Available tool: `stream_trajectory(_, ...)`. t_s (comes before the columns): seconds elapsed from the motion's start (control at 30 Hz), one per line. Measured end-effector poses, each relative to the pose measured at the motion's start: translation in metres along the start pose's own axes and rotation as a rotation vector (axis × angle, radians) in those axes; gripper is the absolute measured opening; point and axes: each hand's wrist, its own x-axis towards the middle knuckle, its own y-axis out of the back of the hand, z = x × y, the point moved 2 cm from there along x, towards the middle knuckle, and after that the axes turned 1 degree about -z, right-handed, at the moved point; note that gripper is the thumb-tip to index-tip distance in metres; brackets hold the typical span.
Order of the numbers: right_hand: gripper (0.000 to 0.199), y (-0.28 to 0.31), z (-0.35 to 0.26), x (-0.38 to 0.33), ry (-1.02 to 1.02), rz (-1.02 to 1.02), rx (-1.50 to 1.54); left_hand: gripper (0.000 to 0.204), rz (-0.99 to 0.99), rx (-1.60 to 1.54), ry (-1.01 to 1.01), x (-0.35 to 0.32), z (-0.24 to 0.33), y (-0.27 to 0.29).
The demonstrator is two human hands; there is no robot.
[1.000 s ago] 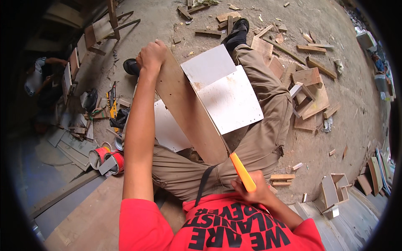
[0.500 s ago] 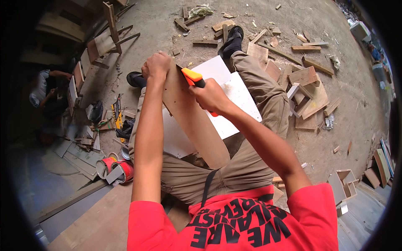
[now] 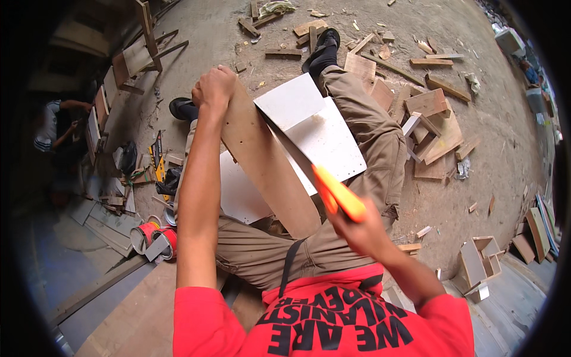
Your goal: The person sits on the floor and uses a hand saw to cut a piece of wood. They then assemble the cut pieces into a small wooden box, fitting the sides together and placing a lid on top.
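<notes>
My left hand (image 3: 214, 88) is closed over the far end of a long brown wooden board (image 3: 264, 160), which slants down toward my lap. My right hand (image 3: 361, 231) grips the orange handle of a handsaw (image 3: 339, 193), slightly blurred by motion. Its dark thin blade stretches up and left along the board's right side; whether the teeth touch the wood I cannot tell. Under and beside the board, between my legs, lie white panels (image 3: 333, 146), one with a row of small holes and some sawdust. Another white panel (image 3: 241, 190) shows left of the board.
Wood offcuts (image 3: 437, 128) are heaped beyond my right leg, with more scattered ahead. Red paint cans (image 3: 162, 241) and a yellow-and-black saw (image 3: 157, 157) lie at left. A small wooden box (image 3: 480, 262) rests at lower right. Another person (image 3: 56, 128) works at far left beside wooden pieces.
My right hand has drawn the saw back toward my body and to the right, exposing more of its blade. My left hand still holds the board's far end.
</notes>
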Motion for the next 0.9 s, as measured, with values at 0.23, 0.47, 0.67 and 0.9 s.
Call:
stream_trajectory(0.23,0.033,-0.057,-0.018,0.21,0.003,-0.029,0.004,0.055,0.085,0.07,-0.012,0.011,-0.005,-0.001)
stream_trajectory(0.47,0.023,-0.037,0.013,0.073,0.156,0.016,-0.046,0.058,-0.043,0.039,0.009,0.0,-0.007,0.001)
stream_trajectory(0.67,0.019,0.007,0.023,-0.078,0.067,-0.024,-0.073,0.058,-0.014,0.043,-0.02,-0.005,-0.004,-0.001)
stream_trajectory(0.9,0.03,-0.03,0.005,0.111,0.115,0.02,-0.04,0.059,-0.029,0.046,-0.004,0.005,0.005,-0.002)
